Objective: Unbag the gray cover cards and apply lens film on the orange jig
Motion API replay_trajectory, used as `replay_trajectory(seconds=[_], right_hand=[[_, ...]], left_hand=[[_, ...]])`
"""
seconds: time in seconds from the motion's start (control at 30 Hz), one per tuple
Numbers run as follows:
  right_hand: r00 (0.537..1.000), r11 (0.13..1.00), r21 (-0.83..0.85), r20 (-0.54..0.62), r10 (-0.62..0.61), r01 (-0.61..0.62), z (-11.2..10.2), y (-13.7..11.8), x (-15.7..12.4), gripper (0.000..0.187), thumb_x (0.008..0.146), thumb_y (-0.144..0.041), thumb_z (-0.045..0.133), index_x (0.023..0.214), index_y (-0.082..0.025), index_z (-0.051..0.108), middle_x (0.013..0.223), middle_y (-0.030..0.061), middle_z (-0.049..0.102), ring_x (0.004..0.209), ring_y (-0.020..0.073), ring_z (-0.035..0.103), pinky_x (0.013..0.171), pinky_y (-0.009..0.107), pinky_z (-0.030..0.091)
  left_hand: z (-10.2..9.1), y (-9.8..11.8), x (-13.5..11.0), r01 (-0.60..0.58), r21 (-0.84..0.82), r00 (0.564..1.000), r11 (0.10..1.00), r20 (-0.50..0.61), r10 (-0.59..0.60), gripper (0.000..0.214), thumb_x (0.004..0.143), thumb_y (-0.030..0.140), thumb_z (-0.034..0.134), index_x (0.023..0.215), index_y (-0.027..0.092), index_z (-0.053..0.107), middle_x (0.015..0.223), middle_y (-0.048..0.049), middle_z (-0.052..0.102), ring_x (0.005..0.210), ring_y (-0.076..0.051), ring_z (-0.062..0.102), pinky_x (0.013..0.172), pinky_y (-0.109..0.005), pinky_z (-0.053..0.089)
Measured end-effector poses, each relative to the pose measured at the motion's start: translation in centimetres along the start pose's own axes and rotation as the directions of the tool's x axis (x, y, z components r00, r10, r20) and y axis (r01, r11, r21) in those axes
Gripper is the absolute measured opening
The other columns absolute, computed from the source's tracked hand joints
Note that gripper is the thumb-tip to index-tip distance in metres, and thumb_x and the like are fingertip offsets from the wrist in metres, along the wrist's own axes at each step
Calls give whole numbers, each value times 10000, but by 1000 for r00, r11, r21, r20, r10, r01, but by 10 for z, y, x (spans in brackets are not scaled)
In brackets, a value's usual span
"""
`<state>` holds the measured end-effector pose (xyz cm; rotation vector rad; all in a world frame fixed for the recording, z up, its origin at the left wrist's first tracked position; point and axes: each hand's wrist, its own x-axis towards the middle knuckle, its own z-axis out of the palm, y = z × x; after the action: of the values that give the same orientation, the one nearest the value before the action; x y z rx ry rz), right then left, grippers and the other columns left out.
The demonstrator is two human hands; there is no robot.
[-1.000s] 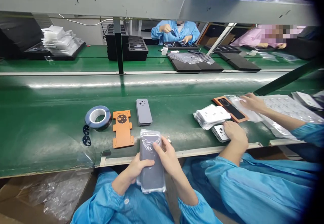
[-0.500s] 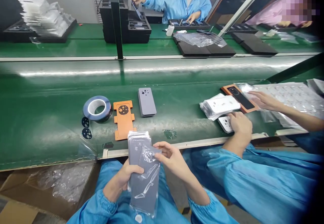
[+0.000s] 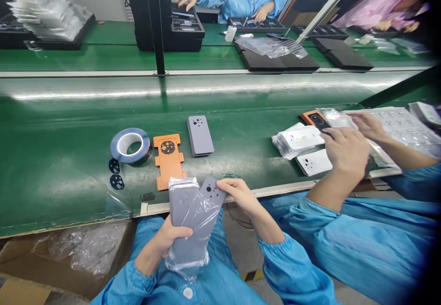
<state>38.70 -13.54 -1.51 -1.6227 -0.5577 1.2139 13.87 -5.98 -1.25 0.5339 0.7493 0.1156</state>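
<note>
My left hand (image 3: 167,238) is closed around a stack of grey phone back covers in clear plastic sleeves (image 3: 182,201), held over my lap. With thumb and fingertips, my right hand (image 3: 241,197) pinches the upper corner of one grey phone back cover (image 3: 212,191), which tilts to the right. Its camera-hole end sticks out of the sleeve, while the lower part is still under clear film. Just beyond, an orange fixture (image 3: 169,165) lies on the green bench with a black round camera-hole piece on it. Behind it sits a small pile of grey back covers (image 3: 201,136).
A roll of blue tape (image 3: 119,146) and two black hole-punched pieces (image 3: 116,182) lie left of the fixture. At right, a co-worker's hands (image 3: 346,155) work by white covers (image 3: 298,139). A carton of crumpled plastic (image 3: 93,245) stands below left.
My right hand has moved up and right, drawing the cover's camera-hole end out of its sleeve. The co-worker's near hand has lifted off the white cover toward the orange fixture there.
</note>
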Motion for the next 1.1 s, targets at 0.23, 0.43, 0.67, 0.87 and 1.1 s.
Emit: replay_trajectory(seconds=[0.23, 0.43, 0.67, 0.87, 1.1], right_hand=[[974, 985, -142, -187, -125, 99, -49, -17, 51, 473, 766, -551, 696, 994, -145, 781, 787, 58, 732, 584, 150, 563, 504, 261, 414], [980, 955, -237, -46, -192, 176, -36, -19, 67, 327, 772, -462, 722, 909, -174, 792, 923, 57, 769, 826, 209, 662, 734, 298, 502], [950, 937, -245, -123, -286, 250, -28, -37, 75, 395, 812, -502, 668, 966, -147, 747, 867, 87, 769, 739, 201, 683, 654, 295, 521], [879, 862, -334, -160, -449, 380, -30, -95, 143, 413, 770, -498, 704, 985, -148, 749, 861, 94, 765, 757, 209, 684, 669, 294, 516], [849, 750, -534, -106, -517, 390, -10, -125, 217, 252, 729, -414, 708, 800, -183, 781, 770, 56, 746, 707, 200, 644, 669, 295, 483]], left_hand=[[-16, -3, -19, 22, -18, 999, 1000, 31, -21, 394, 631, 233, 781, 996, 92, 737, 845, -133, 760, 782, -291, 711, 711, -388, 563], [-27, 3, -30, -51, -52, 998, 997, 34, 53, 415, 659, 252, 767, 1041, 92, 739, 864, -139, 762, 805, -275, 693, 722, -367, 546], [-23, 3, -24, -103, -98, 989, 990, 94, 113, 396, 678, 264, 759, 1041, 108, 736, 871, -128, 750, 773, -261, 678, 674, -350, 533], [-20, -1, -15, -134, -97, 978, 986, 150, 147, 417, 686, 284, 746, 1060, 99, 723, 860, -142, 751, 741, -246, 669, 655, -339, 521], [-10, 10, -13, -171, -121, 969, 978, 161, 189, 379, 686, 291, 749, 1008, 92, 738, 843, -138, 752, 726, -225, 666, 649, -315, 504]])
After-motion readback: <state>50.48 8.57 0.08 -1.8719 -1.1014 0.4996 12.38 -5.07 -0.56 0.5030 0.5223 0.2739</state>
